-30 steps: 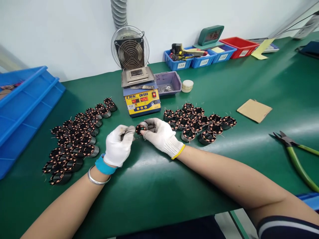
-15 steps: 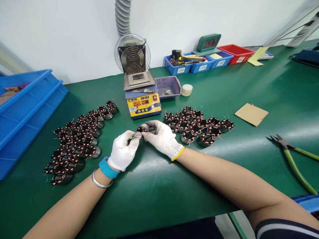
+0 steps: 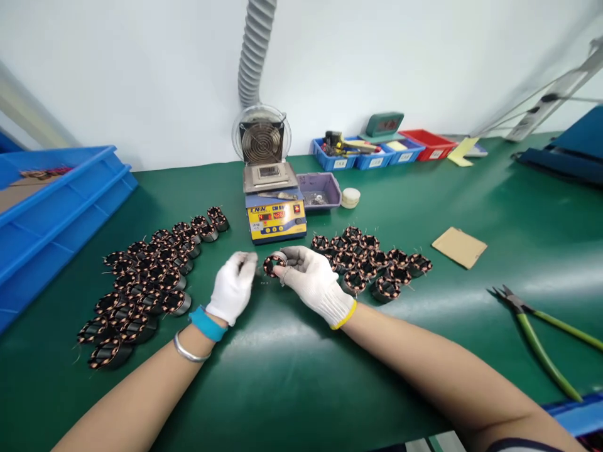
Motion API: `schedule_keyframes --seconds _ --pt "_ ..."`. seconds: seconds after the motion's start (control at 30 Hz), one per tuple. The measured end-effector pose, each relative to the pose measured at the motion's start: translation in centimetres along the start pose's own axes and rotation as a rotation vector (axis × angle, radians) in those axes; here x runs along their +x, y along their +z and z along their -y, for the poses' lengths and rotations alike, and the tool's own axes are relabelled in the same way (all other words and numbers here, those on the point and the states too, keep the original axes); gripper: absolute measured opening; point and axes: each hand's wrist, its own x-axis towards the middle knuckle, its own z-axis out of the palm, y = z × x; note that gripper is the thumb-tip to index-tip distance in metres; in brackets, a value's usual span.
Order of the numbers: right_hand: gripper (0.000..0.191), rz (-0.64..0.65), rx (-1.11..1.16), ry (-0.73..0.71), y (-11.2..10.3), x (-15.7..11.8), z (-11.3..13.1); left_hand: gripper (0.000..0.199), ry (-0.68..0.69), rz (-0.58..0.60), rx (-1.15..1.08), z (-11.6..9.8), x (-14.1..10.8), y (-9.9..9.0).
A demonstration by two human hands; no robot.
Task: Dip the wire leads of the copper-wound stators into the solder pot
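Observation:
My right hand [image 3: 308, 276], in a white glove with a yellow cuff edge, grips a motor stator [image 3: 273, 265] wound with copper, its open end facing me. Just left of it is my left hand [image 3: 234, 285], gloved too, with a blue wristband and a metal bangle at the wrist. Its fingers are drawn together and apart from the stator; whether anything small is between them is hidden. Beyond the hands stands a yellow-fronted solder pot [image 3: 277, 220]. Many stators [image 3: 148, 276] stand grouped on the left, and a second group of stators [image 3: 367, 260] is on the right.
On the right lie green-handled pliers [image 3: 530, 326] and a cardboard square [image 3: 459, 247]. A purple tray [image 3: 335, 191] and a round white container [image 3: 350, 198] sit beside the pot. Behind are blue bins [image 3: 336, 157], a red bin [image 3: 426, 144] and a clock [image 3: 384, 124]. Blue crates [image 3: 101, 182] border the left.
My left hand has drawn away leftward from the stator, leaving a gap. My right hand still grips it. The whole view has tilted up and shifted slightly.

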Motion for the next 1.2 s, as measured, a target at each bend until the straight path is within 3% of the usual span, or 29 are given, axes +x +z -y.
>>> schedule_keyframes --seconds 0.13,0.2,0.27,0.33,0.43,0.53,0.7,1.2 --pt "0.037 0.013 -0.165 -0.228 -0.5 1.8 4.7 0.024 -0.002 0.147 0.234 -0.1 -0.1 0.6" --pt "0.036 -0.071 -0.46 -0.402 -0.9 4.9 8.0 0.027 -0.019 0.198 0.28 -0.3 -0.2 0.8" --pt "0.036 -0.188 -0.895 -0.54 -1.0 8.8 11.3 0.03 -0.027 0.236 0.291 -0.5 -0.2 0.9" --pt "0.038 -0.274 -1.256 -0.529 -0.6 12.8 14.0 0.029 -0.032 0.262 0.285 -0.7 -0.1 0.9" --pt "0.04 -0.241 -1.628 -0.495 0.8 17.0 16.1 0.027 -0.028 0.281 0.28 -0.8 0.0 0.9" --pt "0.042 -0.153 -1.823 -0.45 2.6 18.7 16.1 0.026 -0.026 0.292 0.29 -0.7 0.1 0.9" --pt "0.045 -0.105 -1.934 -0.361 4.2 19.7 15.0 0.027 -0.027 0.307 0.296 -0.7 0.1 1.0" --pt "0.039 -0.119 -1.945 -0.36 3.9 20.4 13.9 0.026 -0.029 0.302 0.297 -0.7 0.2 1.2"
